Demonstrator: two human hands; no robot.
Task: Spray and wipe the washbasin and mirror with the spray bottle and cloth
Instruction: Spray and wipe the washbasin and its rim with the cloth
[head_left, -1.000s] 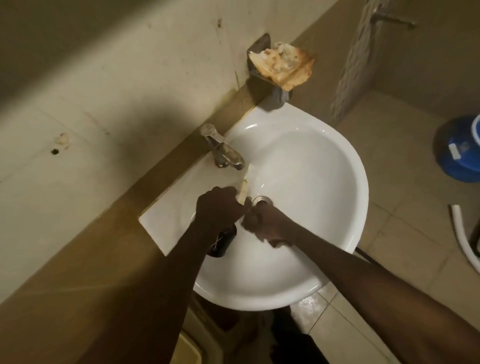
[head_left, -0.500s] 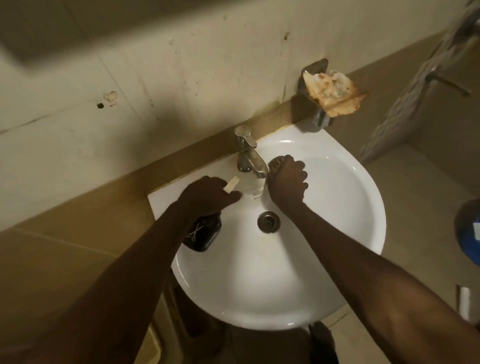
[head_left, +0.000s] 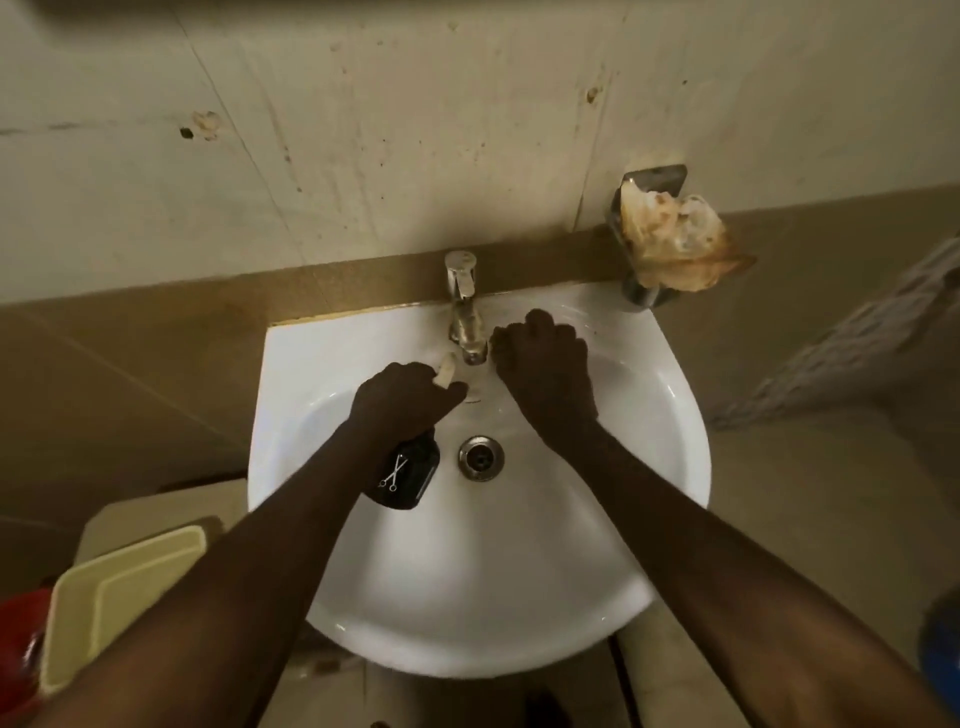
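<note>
1. Gripping the dark spray bottle in my left hand, fist closed round its neck; the pale trigger/nozzle tip pokes out past my knuckles toward the tap.
2. Bottle's long axis runs from below my left wrist up and away toward the tap, body end nearest me, nozzle end far. Tilted, not upright. Body hangs over the left inner slope of the washbasin; whether it touches the basin I can't tell.
3. Right hand is curled into a closed fist just right of the tap spout, knuckles up, on the back slope of the bowl. No cloth shows under or in it, so I can't tell what it grips, if anything.
4. Key relation: nozzle points forward and slightly right, at the spout and the gap between my two hands. My guess is the next spray lands on the back of the bowl below the tap, and the right hand is the nearer one to wipe it.
5. Drain sits between my forearms, nearer me than both fists, just right of the bottle body.
6. Stained rag-like thing in a wall holder is beyond and right of my right hand, well apart.
7. Mirror not in view.
</note>
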